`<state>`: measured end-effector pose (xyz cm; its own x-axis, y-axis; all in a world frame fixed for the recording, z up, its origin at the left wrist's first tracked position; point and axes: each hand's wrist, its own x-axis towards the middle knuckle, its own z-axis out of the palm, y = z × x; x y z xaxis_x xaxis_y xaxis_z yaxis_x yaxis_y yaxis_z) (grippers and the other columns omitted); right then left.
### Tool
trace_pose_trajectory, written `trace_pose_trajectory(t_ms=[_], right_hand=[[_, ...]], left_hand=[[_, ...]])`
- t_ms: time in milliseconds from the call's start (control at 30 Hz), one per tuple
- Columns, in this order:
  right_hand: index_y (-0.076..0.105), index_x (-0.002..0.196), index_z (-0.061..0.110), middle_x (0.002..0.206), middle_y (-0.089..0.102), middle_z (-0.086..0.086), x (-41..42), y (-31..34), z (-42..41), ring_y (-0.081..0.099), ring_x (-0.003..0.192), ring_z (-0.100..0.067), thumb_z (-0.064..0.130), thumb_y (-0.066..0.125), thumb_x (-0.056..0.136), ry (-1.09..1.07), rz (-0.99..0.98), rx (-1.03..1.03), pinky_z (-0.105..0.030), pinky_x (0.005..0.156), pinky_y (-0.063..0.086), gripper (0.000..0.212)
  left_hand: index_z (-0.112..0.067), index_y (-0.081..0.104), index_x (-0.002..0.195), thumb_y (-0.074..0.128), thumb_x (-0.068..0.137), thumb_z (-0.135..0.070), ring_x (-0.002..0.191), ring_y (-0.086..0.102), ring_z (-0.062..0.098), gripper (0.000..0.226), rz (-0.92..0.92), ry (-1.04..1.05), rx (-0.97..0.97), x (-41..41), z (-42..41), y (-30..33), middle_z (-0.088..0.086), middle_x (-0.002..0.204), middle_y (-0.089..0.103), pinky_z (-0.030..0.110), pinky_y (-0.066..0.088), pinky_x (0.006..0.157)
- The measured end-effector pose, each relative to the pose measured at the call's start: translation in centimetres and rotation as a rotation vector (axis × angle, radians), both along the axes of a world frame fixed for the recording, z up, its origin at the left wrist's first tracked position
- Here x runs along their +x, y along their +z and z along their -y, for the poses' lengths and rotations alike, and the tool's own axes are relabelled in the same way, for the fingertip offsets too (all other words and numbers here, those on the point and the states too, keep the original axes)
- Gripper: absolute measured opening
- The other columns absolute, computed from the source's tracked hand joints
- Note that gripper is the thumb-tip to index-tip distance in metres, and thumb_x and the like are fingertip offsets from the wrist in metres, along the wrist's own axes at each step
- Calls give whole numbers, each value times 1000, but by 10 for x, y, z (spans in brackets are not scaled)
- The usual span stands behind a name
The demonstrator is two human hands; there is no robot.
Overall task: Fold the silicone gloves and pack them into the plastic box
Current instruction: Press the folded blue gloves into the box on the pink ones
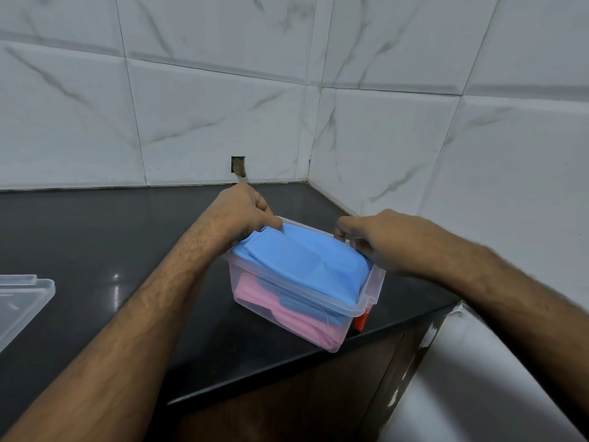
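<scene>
Head view looks down on two bare forearms reaching forward over a black desk (95, 237). Nearest the desk's front edge stands the clear plastic box (318, 303), its lid off; pink gloves (306, 323) lie folded at its bottom, and a folded blue glove (306, 260) sits on top, bulging above the rim. A small orange-red piece (360, 322) shows at the box's right corner. To the far left, well apart from the box, a clear lid (22, 301) lies flat on the desk. Right hand (385, 240) pinches the box's far right rim with bent fingers. Left hand (245, 208) is clenched at the far left corner, fingertips pressing the blue glove's edge against the rim. Beyond them rises a white marble-patterned tile wall (223, 106) with a small square hole (238, 164) near its base.
</scene>
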<state>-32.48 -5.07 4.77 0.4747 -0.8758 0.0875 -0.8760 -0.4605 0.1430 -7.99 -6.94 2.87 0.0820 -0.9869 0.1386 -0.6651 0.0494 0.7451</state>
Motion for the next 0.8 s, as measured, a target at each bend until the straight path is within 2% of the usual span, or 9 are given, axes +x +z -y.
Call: trace_pose_trajectory(t_ms=[67,133,267,400,467,567,633,700,800], right_hand=[[44,123,48,94,64,11,-4,-5,-4,61,82,-14,33,41,104,27,-11,-63,-31,62,48,24],[44,122,49,92,64,11,-5,-8,-7,61,82,-15,40,34,105,36,-15,-112,-32,62,46,21],[51,91,39,70,55,14,4,-5,-3,51,67,-2,72,18,96,-47,47,-130,-28,55,33,46],[51,74,29,70,51,10,15,-9,9,50,66,-7,66,35,99,-45,16,-274,-28,54,33,47],[53,74,28,74,50,10,17,-13,13,54,72,-12,63,42,99,-68,59,-220,-30,58,38,44],[47,65,27,67,53,8,14,-17,18,51,64,-10,61,52,96,-97,197,-140,-29,52,32,46],[49,71,25,70,57,7,13,-18,20,52,65,-11,59,53,96,-79,240,-142,-29,54,34,42],[51,95,26,79,61,5,13,-18,21,57,74,-17,56,53,97,-46,246,-170,-31,59,40,30],[46,101,33,82,62,6,15,-17,21,59,77,-19,49,48,101,47,174,-186,-31,57,39,16]], left_hand=[[-8,78,70,83,76,-16,63,57,13,11,-38,-5,-25,1,1,-2,-5,60,64,27,44,61],[-9,79,70,83,76,-17,63,58,11,11,-57,-15,-39,2,1,-4,-7,60,66,26,44,63],[-12,80,68,85,76,-21,66,62,11,13,-65,-33,-60,5,3,-6,-7,63,71,29,49,66],[-15,80,67,85,77,-22,73,66,11,13,-67,-50,-87,6,6,-9,-4,71,76,34,55,74],[-15,80,68,85,78,-23,73,66,9,13,-64,-65,-103,8,7,-11,-5,72,77,32,52,72],[-14,81,73,84,82,-30,70,64,6,18,-97,-93,-132,10,7,-13,-7,73,77,30,48,71],[-10,80,76,81,85,-42,60,57,6,33,-134,-62,-149,11,6,-12,-9,62,70,27,45,63],[-9,79,77,74,87,-56,48,52,4,48,-84,-6,-192,11,4,-9,-12,53,65,21,42,52],[-11,79,73,64,88,-67,62,65,3,59,-20,29,-324,13,0,-1,-9,70,76,20,45,57]])
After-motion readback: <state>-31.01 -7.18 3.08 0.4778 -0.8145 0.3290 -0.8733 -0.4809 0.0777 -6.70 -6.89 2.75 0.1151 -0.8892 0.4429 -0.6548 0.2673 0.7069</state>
